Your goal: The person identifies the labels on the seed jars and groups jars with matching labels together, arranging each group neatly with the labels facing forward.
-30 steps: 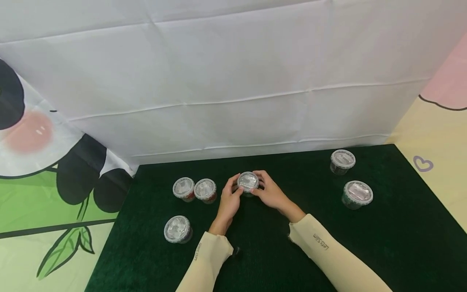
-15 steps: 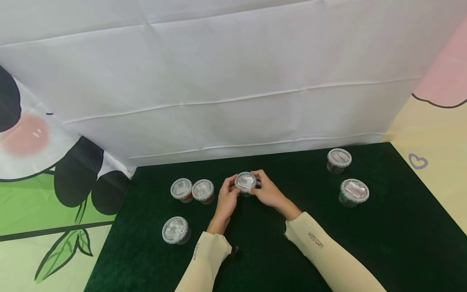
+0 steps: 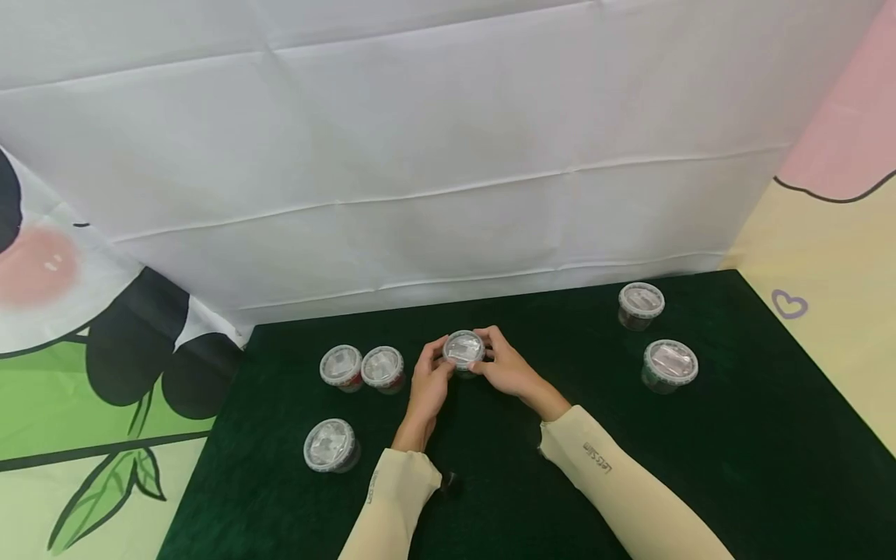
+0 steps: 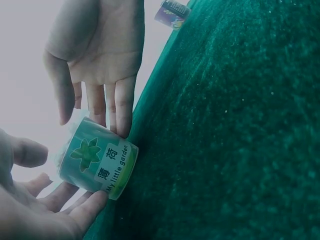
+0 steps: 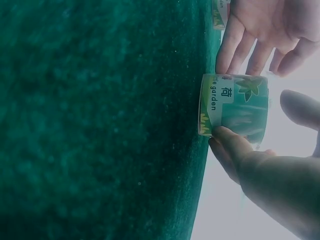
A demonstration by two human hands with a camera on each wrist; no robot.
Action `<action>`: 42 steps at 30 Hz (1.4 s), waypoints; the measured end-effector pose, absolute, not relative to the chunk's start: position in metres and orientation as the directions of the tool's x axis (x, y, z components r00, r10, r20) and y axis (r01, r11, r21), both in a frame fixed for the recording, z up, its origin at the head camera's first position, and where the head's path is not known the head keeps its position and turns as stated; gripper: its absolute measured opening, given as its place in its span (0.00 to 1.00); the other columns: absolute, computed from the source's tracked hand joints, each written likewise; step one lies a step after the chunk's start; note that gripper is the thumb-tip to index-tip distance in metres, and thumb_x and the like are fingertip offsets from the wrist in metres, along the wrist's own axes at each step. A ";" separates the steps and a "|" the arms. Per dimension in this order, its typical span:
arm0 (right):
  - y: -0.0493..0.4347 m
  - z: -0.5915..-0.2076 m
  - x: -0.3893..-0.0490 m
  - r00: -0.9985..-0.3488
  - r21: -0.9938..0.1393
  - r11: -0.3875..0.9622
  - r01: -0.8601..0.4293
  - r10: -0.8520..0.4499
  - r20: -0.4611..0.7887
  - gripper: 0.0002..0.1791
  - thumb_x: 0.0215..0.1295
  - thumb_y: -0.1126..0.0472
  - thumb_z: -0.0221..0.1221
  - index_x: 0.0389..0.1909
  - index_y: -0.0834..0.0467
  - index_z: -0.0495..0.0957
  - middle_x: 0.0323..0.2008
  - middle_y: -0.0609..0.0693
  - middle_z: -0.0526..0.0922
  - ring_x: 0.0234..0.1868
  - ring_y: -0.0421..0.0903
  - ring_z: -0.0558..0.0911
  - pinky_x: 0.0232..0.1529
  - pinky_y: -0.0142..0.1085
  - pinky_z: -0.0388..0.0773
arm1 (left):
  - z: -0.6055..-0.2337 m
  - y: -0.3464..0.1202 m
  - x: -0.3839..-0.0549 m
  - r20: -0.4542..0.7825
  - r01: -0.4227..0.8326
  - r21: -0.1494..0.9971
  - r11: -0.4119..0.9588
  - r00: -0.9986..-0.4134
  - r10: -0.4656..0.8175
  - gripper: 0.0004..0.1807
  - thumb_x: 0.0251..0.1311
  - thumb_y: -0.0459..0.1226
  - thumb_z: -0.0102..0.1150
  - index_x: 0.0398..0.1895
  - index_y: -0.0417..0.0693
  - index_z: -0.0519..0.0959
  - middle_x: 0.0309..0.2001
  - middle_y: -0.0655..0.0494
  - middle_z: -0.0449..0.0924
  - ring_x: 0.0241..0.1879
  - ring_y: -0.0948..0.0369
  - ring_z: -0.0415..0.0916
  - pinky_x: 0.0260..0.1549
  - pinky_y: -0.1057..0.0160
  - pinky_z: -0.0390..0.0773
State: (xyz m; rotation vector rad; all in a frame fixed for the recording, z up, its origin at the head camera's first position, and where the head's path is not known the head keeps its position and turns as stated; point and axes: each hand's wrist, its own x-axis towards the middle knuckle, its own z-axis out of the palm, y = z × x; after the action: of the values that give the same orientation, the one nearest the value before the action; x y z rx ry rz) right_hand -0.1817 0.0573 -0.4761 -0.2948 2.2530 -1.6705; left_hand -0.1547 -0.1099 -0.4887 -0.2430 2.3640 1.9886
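The upright cup, axis vertical, label toward 6 o'clock, is held between left hand and right hand.

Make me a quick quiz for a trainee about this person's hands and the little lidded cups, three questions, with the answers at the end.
1. Counting the cup between the left hand and right hand, how many lidded cups show in the head view?
2. True or false: in the head view, fewer of the others stand right of that cup than left of it.
3. Complete the label: "My little ____".

Key: 1. Six. 2. True, two against three. 3. Garden.
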 end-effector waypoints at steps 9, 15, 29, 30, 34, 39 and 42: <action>0.057 -0.475 -0.182 -0.925 -0.964 0.263 0.028 -0.360 -0.125 0.31 0.77 0.68 0.57 0.76 0.65 0.59 0.74 0.69 0.66 0.77 0.69 0.65 0.77 0.58 0.64 | -0.491 -0.111 -0.155 -0.120 -0.132 0.980 0.150 -0.989 -0.087 0.25 0.78 0.30 0.46 0.76 0.41 0.68 0.71 0.40 0.71 0.65 0.47 0.72 0.65 0.45 0.74; 0.056 -0.474 -0.182 -0.922 -0.964 0.264 0.035 -0.364 -0.133 0.32 0.76 0.67 0.57 0.76 0.63 0.59 0.73 0.68 0.67 0.76 0.68 0.66 0.77 0.59 0.64 | -0.490 -0.112 -0.155 -0.121 -0.131 0.982 0.136 -0.989 -0.081 0.26 0.78 0.30 0.46 0.76 0.41 0.67 0.71 0.40 0.70 0.65 0.48 0.72 0.65 0.46 0.75; 0.058 -0.477 -0.182 -0.917 -0.958 0.283 0.049 -0.366 -0.155 0.32 0.78 0.65 0.57 0.78 0.61 0.57 0.76 0.67 0.64 0.77 0.68 0.64 0.77 0.59 0.63 | -0.497 -0.117 -0.158 -0.148 -0.149 0.979 0.139 -0.989 -0.014 0.27 0.81 0.31 0.44 0.79 0.44 0.64 0.75 0.40 0.65 0.70 0.44 0.67 0.70 0.41 0.70; 0.058 -0.477 -0.182 -0.919 -0.958 0.282 0.048 -0.364 -0.153 0.32 0.78 0.65 0.57 0.78 0.61 0.58 0.76 0.67 0.64 0.77 0.68 0.64 0.77 0.59 0.63 | -0.497 -0.118 -0.159 -0.148 -0.148 0.978 0.147 -0.989 -0.013 0.27 0.81 0.32 0.45 0.80 0.44 0.64 0.76 0.41 0.65 0.71 0.44 0.66 0.71 0.41 0.69; 0.059 -0.477 -0.181 -0.921 -0.958 0.283 0.039 -0.362 -0.144 0.33 0.79 0.64 0.57 0.79 0.60 0.57 0.76 0.67 0.64 0.77 0.67 0.65 0.77 0.59 0.63 | -0.495 -0.117 -0.158 -0.122 -0.121 0.974 0.191 -0.992 -0.006 0.27 0.81 0.32 0.45 0.81 0.44 0.62 0.78 0.41 0.63 0.75 0.42 0.62 0.73 0.39 0.65; 0.065 -0.477 -0.178 -0.923 -0.957 0.288 0.033 -0.359 -0.140 0.36 0.80 0.62 0.58 0.82 0.61 0.55 0.76 0.68 0.65 0.77 0.66 0.66 0.76 0.59 0.65 | -0.491 -0.115 -0.152 -0.027 -0.028 0.966 0.256 -1.000 -0.006 0.28 0.81 0.31 0.45 0.81 0.41 0.60 0.80 0.39 0.59 0.80 0.41 0.55 0.76 0.37 0.59; 0.074 -0.476 -0.174 -0.926 -0.956 0.291 0.034 -0.350 -0.140 0.37 0.80 0.61 0.57 0.83 0.62 0.53 0.76 0.68 0.65 0.77 0.65 0.67 0.75 0.59 0.67 | -0.487 -0.113 -0.145 0.026 0.019 0.952 0.305 -1.000 -0.018 0.28 0.80 0.30 0.47 0.80 0.39 0.61 0.80 0.37 0.59 0.81 0.41 0.54 0.77 0.37 0.57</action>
State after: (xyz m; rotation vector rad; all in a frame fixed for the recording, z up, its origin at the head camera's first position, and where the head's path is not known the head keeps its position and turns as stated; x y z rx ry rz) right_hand -0.1741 0.0735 -0.4759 -0.2864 2.2425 -1.6728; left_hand -0.1450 -0.1130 -0.4868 0.0010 2.5625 1.8708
